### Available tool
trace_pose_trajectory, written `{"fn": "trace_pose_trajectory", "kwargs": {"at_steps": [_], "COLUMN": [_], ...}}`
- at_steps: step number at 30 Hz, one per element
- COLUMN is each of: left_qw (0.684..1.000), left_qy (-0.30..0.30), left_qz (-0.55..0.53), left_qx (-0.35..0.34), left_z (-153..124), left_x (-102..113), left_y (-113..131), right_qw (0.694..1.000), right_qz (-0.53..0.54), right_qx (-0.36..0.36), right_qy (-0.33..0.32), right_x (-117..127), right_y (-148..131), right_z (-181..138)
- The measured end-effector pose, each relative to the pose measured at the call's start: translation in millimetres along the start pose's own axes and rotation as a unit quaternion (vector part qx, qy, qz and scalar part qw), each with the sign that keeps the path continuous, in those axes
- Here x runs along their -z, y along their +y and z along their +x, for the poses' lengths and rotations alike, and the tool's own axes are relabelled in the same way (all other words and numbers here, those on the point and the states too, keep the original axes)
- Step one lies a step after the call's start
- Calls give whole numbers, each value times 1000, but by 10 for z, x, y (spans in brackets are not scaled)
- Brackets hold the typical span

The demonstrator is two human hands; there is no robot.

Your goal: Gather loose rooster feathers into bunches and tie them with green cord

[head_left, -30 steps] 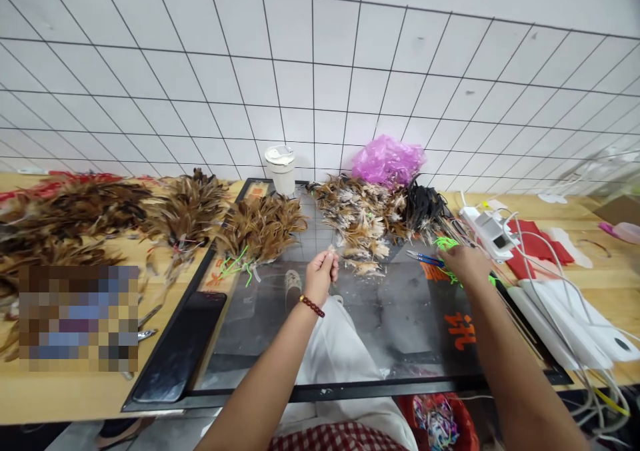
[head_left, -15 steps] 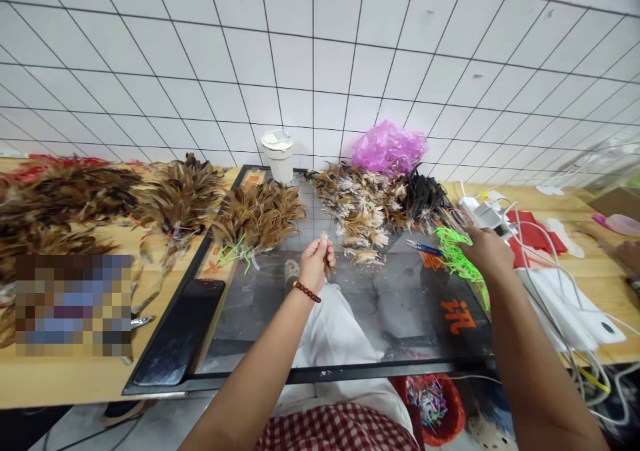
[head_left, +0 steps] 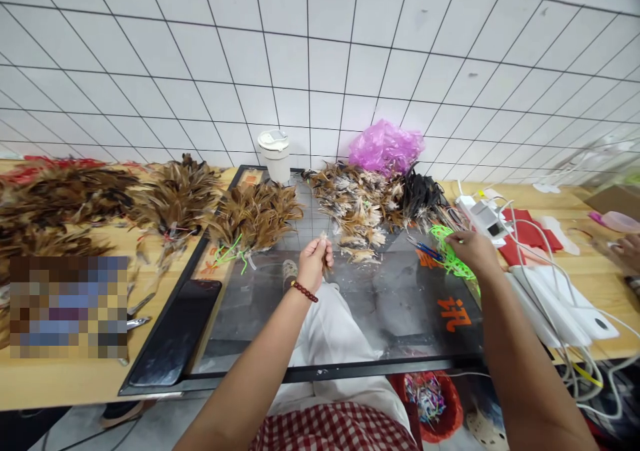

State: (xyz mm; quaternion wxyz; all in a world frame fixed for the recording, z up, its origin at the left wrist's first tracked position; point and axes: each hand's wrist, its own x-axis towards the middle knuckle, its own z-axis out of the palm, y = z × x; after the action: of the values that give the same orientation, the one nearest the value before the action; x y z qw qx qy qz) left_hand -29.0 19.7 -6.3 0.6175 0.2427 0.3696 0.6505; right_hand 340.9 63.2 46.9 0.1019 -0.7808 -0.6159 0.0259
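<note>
My left hand (head_left: pixel 314 262), with a beaded bracelet at the wrist, is closed around a small bunch of feathers (head_left: pixel 326 260); pale quill ends poke out above the fingers. Over on the right, my right hand (head_left: pixel 473 251) is at a tangle of bright green ties (head_left: pixel 454 254), fingers pinched at its edge. Whether a single tie is between those fingertips, I cannot make out. Blue-handled snips (head_left: pixel 425 249) lie just left of the ties. Loose brown and white feathers (head_left: pixel 357 211) are heaped beyond my left hand, with black feathers (head_left: pixel 423 194) beside them.
Tied brown feather bundles (head_left: pixel 257 214) lie to the left, one with green ties. A black phone (head_left: pixel 173 331) rests near the glass panel's left edge. A white lidded cup (head_left: pixel 275 156) and a pink plastic bag (head_left: pixel 386 146) stand by the wall. White cables (head_left: pixel 560 271) run at right.
My right hand has moved slightly left and the green ties under it have shifted. My left hand keeps its hold on the feathers. The whole view has drifted a little.
</note>
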Motion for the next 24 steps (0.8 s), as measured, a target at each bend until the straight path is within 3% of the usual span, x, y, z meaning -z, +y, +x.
{"fn": "trace_pose_trajectory", "kwargs": {"at_steps": [3,7,12,16,17,19,22,24], "left_qw": [1000,1000,1000,1000,1000,1000,1000,1000], "left_qy": [-1,0,6,4,2,-1,-4,-3], "left_qz": [-2,-1,6,9,9,7,1,-2], "left_qx": [1,-2,0,4,4,4,-1,-1], "left_z": [1,0,-6,-5,-5,-5,-11,-17], "left_x": [10,16,4,-5,-5,-3,10,21], "left_y": [2,7,12,11,12,16,28,35], "right_qw": [994,995,992,993,991,995,991,983], "right_qz": [107,92,120,-43,-72,-63,-68,-75], "right_qx": [5,23,-26,-85,-88,-5,112,159], "right_qy": [31,-27,23,64,72,78,-30,-47], "right_x": [218,373,608,847,841,711,327,88], "right_y": [-74,-178,78,62,-50,-359,-740,-746], "right_z": [-54,-69,16,26,-7,-115,-300,-369]}}
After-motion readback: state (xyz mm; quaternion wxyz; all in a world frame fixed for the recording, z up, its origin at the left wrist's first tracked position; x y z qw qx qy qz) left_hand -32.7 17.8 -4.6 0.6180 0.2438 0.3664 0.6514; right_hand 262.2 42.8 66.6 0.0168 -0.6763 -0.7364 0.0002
